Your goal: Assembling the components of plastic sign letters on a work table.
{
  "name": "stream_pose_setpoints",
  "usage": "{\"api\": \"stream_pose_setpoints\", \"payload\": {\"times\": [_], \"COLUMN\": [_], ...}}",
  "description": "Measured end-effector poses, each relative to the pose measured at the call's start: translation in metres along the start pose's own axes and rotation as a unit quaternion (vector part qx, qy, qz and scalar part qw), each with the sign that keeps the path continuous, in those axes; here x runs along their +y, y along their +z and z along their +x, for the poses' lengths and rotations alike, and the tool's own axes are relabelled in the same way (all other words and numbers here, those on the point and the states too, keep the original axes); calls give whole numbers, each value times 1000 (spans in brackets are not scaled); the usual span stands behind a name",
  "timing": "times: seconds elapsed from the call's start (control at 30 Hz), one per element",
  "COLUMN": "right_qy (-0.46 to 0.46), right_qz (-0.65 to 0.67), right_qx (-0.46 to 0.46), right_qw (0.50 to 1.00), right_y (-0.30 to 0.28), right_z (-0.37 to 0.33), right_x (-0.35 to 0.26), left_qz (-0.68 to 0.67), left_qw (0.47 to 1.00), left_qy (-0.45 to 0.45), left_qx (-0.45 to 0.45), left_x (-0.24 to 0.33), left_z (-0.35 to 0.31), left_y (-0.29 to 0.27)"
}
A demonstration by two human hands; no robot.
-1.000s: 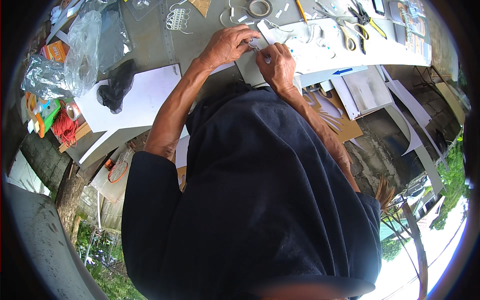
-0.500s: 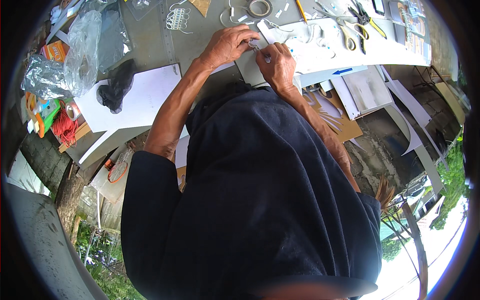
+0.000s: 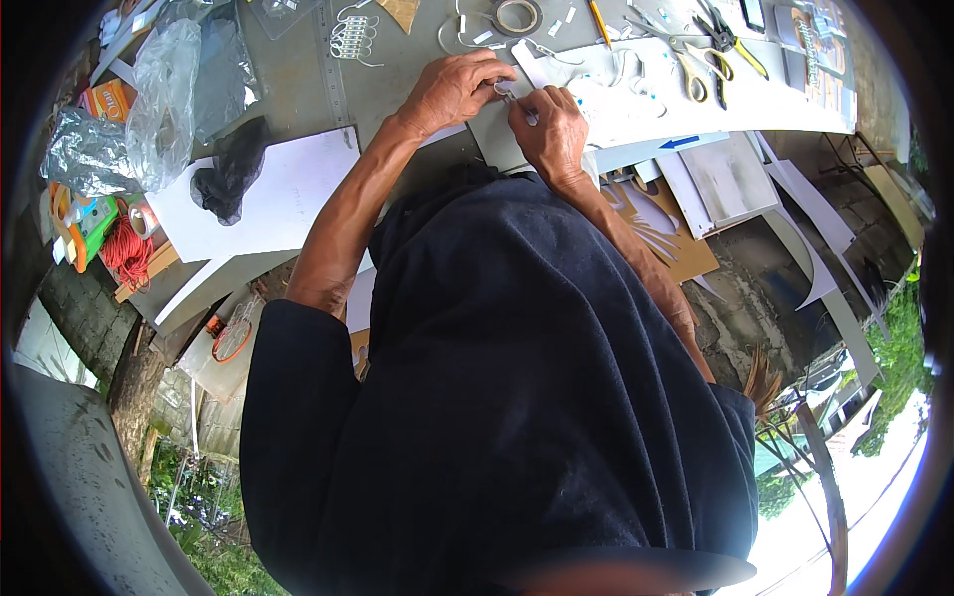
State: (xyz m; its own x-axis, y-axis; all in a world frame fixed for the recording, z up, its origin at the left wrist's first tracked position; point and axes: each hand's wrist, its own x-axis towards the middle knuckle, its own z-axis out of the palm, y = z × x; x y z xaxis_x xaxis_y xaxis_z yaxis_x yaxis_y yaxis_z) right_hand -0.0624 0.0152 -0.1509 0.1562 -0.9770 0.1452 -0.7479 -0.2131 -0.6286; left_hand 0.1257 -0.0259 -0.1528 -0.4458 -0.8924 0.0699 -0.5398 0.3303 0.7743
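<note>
My left hand (image 3: pixel 452 94) is closed in a pinch, thumb and fingers on a thin white wire (image 3: pixel 504 89) that bends into a small loop. Against it, my right hand (image 3: pixel 552 127) is curled closed around the lower end of the same wire; anything else inside its fingers is hidden. Both hands meet at the left end of a long white panel (image 3: pixel 735 104), over the grey table. Loose white wires with small modules (image 3: pixel 626 74) lie on that panel. Left of my hands rests a bundle of small white wired modules (image 3: pixel 351 38).
A tape roll (image 3: pixel 517 14), a pencil (image 3: pixel 600 22), scissors (image 3: pixel 694 74) and yellow-handled pliers (image 3: pixel 730 40) lie beyond and right of my hands. Clear plastic bags (image 3: pixel 164 99), black mesh cloth (image 3: pixel 234 179) on a white sheet (image 3: pixel 308 184), and red cord (image 3: pixel 126 248) sit left.
</note>
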Motion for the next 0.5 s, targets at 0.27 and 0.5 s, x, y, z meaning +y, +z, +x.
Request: {"api": "stream_pose_setpoints", "payload": {"times": [0.27,0.5], "right_qy": [-9,-11], "right_qz": [-2,-22], "right_qx": [6,-12], "right_qw": [1000,1000], "right_y": [1,-3], "right_z": [0,2], "right_x": [0,-2], "left_qz": [-5,6], "left_qw": [1000,1000], "left_qy": [-7,2], "left_qx": [-1,5], "left_x": [-2,0], "left_z": [0,0], "left_y": [2,1]}}
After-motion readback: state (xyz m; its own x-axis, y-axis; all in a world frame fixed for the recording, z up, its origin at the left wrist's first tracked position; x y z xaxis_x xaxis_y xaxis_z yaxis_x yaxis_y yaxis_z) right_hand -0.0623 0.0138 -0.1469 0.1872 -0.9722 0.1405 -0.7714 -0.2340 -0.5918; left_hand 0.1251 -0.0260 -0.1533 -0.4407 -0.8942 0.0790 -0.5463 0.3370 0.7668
